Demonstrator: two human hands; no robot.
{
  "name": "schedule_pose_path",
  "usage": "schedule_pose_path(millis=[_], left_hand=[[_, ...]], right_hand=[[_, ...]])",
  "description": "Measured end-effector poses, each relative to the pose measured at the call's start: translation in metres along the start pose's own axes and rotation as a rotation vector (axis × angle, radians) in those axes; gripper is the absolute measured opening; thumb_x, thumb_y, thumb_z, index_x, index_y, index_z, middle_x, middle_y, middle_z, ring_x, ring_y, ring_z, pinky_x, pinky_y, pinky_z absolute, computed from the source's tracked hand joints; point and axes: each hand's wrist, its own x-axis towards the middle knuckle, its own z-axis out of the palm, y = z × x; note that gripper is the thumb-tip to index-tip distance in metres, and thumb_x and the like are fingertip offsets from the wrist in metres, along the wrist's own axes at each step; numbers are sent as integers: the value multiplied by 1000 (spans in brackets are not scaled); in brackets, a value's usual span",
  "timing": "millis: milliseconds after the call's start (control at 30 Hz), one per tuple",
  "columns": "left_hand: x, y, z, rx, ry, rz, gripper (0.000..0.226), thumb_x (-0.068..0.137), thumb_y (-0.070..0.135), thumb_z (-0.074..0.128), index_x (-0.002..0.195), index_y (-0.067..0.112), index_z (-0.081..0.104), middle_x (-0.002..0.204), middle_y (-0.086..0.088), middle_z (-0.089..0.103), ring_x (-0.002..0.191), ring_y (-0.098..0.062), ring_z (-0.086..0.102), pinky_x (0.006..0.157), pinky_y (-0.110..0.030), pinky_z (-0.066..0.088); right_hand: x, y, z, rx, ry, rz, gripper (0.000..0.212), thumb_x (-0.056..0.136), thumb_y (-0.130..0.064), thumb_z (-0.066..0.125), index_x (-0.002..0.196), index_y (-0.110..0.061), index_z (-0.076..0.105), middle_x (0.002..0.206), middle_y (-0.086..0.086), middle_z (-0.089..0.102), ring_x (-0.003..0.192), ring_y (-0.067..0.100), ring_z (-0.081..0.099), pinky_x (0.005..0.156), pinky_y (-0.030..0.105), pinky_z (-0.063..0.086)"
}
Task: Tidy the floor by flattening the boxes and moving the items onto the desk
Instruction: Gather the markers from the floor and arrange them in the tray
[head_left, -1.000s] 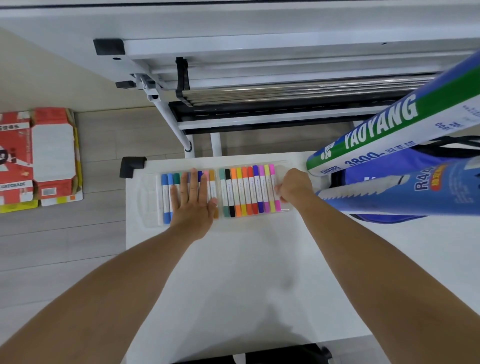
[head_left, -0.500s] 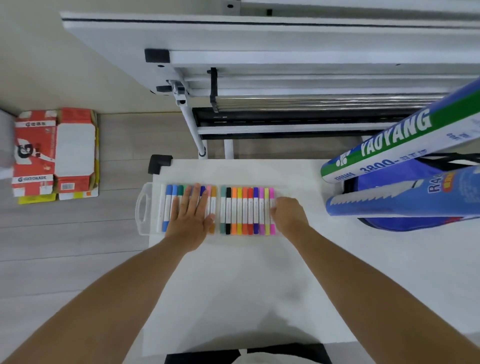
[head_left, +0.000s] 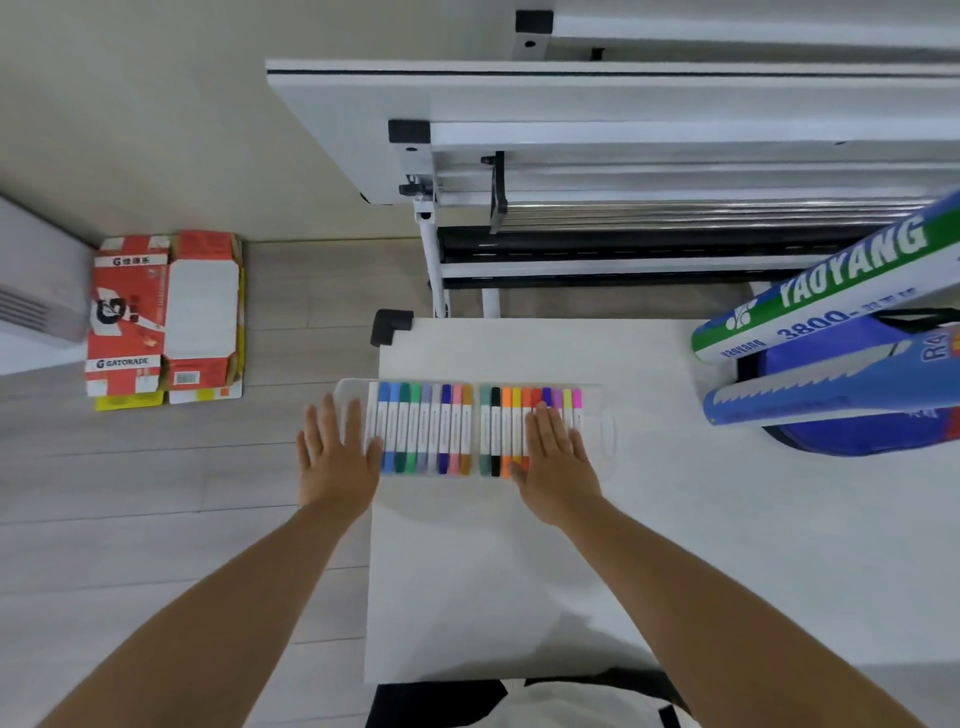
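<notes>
Marker case (head_left: 475, 430): clear, overhanging the desk's (head_left: 519, 571) left edge; flattened Gatorade box (head_left: 163, 317) on the floor. Left hand (head_left: 337, 457) flat, fingers released, at the case's left end; right hand (head_left: 558, 467) flat on its right markers.

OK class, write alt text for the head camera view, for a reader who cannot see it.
Two open hands, left hand and right hand, lie flat at the ends of a clear marker case on a white desk, its left end overhanging the edge. Flattened Gatorade boxes lie on the floor; a Yaoyang tube is at right.
</notes>
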Motion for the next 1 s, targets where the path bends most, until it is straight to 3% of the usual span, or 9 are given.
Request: schedule_pose_path(millis=[100, 200, 300, 433, 567, 700, 800, 900, 1000], left_hand=[[3, -10, -5, -301, -77, -183, 70, 104, 50, 32, 158, 26, -6, 166, -10, 4, 150, -40, 19, 112, -55, 37], [6, -11, -16, -637, -64, -289, 53, 105, 35, 44, 151, 17, 25, 126, -7, 58, 105, -30, 63, 73, -39, 57], [8, -10, -26, -734, 14, -367, 19, 101, 24, 49, 117, 16, 56, 93, -4, 67, 82, -23, 67, 71, -45, 61], [-5, 1, -56, -844, 100, -360, 9, 93, 15, 50, 94, 13, 59, 82, -10, 64, 66, -19, 57, 53, -33, 49], [-40, 43, -102, -944, 189, -141, 7, 100, 23, 50, 105, 19, 53, 90, 0, 61, 76, -13, 60, 56, -20, 46], [-75, 97, -115, -1083, 60, 110, 27, 101, 27, 52, 126, 34, 50, 123, 10, 62, 110, -9, 64, 78, -32, 62], [-92, 148, -102, -889, 38, 254, 53, 100, 29, 55, 148, 37, 33, 154, 12, 40, 137, -9, 42, 108, -34, 44], [-98, 201, -80, -667, 69, 406, 68, 98, 27, 55, 156, 28, 20, 165, 11, 14, 150, -9, 17, 113, -19, 18], [-94, 245, -42, -513, 50, 465, 82, 94, 34, 57, 159, 25, 6, 168, 7, 1, 154, -17, 2, 121, -29, 11]], right_hand=[[3, -1, -6, 11, -22, 5, 75, 101, -53, 20, 153, -12, -15, 161, 6, -22, 148, 22, -20, 122, 42, -2], [5, 2, -9, 12, -68, -9, 75, 101, -52, 20, 153, -13, -17, 160, 5, -26, 148, 21, -21, 122, 43, -3], [6, 4, -14, -3, -102, -29, 76, 101, -50, 24, 153, -12, -16, 160, 6, -26, 148, 22, -19, 122, 45, -1], [7, 11, -26, 5, -84, -60, 67, 103, -44, 25, 156, -13, -1, 163, 5, -13, 151, 21, -8, 123, 43, 5], [-3, 28, -29, 3, -24, -51, 57, 103, -40, 27, 154, -18, 15, 164, 6, 1, 151, 23, 4, 121, 43, 15], [-16, 56, -32, 16, 16, -1, 52, 103, -40, 31, 150, -20, 23, 162, 7, 13, 149, 24, 15, 119, 42, 25], [-31, 84, -36, 59, 35, 26, 51, 103, -38, 33, 151, -20, 25, 163, 8, 13, 148, 25, 19, 118, 40, 27], [-47, 116, -39, 113, 63, 61, 49, 103, -35, 34, 150, -19, 31, 162, 8, 16, 147, 25, 23, 116, 36, 28], [-62, 142, -38, 198, 72, 124, 48, 104, -34, 34, 150, -20, 33, 162, 7, 17, 146, 25, 25, 116, 34, 25]])
